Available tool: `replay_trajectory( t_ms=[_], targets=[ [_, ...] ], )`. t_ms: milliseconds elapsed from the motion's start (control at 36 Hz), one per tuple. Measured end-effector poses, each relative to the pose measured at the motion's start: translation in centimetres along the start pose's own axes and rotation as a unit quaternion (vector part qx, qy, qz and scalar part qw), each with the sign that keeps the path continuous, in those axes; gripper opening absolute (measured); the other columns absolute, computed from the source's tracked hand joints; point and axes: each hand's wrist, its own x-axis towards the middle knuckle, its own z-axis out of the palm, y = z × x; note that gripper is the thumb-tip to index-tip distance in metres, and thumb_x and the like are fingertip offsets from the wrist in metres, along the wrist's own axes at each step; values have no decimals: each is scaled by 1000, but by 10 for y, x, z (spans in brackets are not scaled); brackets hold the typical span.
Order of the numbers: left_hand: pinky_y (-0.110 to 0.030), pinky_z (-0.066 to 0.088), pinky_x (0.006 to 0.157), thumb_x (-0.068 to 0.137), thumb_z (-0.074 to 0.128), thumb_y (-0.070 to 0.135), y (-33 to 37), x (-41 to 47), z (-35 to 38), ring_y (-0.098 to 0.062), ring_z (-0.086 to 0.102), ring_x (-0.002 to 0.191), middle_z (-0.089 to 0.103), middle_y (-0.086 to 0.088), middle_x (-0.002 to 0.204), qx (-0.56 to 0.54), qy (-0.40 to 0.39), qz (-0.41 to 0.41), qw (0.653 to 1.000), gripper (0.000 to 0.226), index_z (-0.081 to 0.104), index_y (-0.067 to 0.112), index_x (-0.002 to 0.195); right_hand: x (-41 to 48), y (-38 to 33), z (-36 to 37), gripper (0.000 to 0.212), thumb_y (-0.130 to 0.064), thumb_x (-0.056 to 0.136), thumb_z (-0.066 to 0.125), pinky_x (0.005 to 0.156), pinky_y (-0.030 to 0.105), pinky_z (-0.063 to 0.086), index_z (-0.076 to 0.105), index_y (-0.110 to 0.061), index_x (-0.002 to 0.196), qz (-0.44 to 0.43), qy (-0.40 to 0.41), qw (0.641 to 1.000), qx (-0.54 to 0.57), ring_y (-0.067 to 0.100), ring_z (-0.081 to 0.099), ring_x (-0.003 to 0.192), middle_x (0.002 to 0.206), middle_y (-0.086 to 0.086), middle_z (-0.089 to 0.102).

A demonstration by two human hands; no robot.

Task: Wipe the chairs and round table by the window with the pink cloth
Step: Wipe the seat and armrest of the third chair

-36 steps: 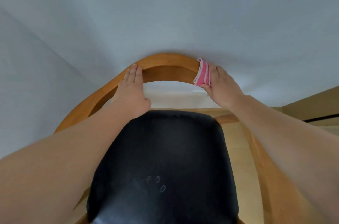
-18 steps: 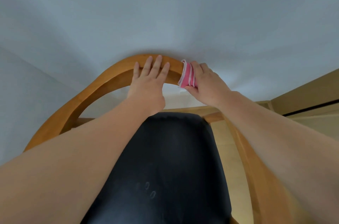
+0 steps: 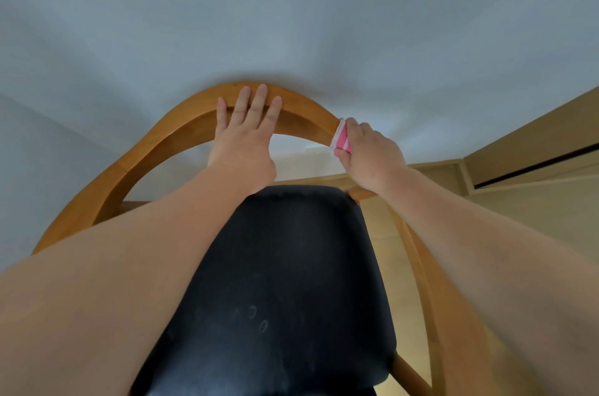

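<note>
One chair rail (image 3: 181, 125) ran left to right; my left hand (image 3: 243, 142) lay flat on it, my right hand (image 3: 372, 157) pinched one pink cloth (image 3: 341, 140).

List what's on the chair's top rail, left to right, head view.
left hand → cloth → right hand

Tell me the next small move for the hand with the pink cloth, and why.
Probably slide the pink cloth down the curved wooden rail, rightward. The right hand grips it around the rail just right of the crest; the left hand lies flat on the crest, blocking the other way.
</note>
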Motion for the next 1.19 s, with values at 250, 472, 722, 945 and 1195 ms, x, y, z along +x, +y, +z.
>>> replay_trajectory(
  t_ms=[250,472,722,945,1195],
  targets=[
    [-52,-9,116,80,55,17,0,-2,-1,-25,-21,144,-21,-2,158,6,2,1,1000,100,-16,25,150,-39,14,0,58,-38,97,46,78,38,53,24,-11,144,39,-23,998,-47,29,59,99,121,14,53],
    [-52,-7,116,81,57,20,0,-2,-3,-26,-20,144,-20,-3,158,17,-10,0,1000,100,-15,25,150,-74,24,1,68,-40,97,44,85,39,51,13,-12,150,66,-19,997,-41,32,56,108,133,16,46],
    [-53,-7,115,80,58,21,2,-6,-8,-28,-19,144,-19,-4,158,29,-24,-3,999,101,-15,23,150,-121,32,7,73,-46,96,43,92,40,48,7,-15,151,115,-15,993,-28,34,51,117,138,18,40],
    [-51,-7,116,85,51,27,19,-13,-19,-27,-19,144,-20,-8,158,65,-39,4,997,92,-12,15,151,-153,31,8,75,-51,97,38,103,41,43,2,-17,153,147,-36,988,-21,33,43,128,148,17,29],
    [-38,-16,114,81,47,1,122,-42,5,-18,-23,143,-23,-2,157,-32,-86,242,966,93,-11,24,151,-153,32,10,75,-52,97,35,101,41,42,3,-15,154,154,-34,987,-27,33,44,126,148,18,29]
  ],
)
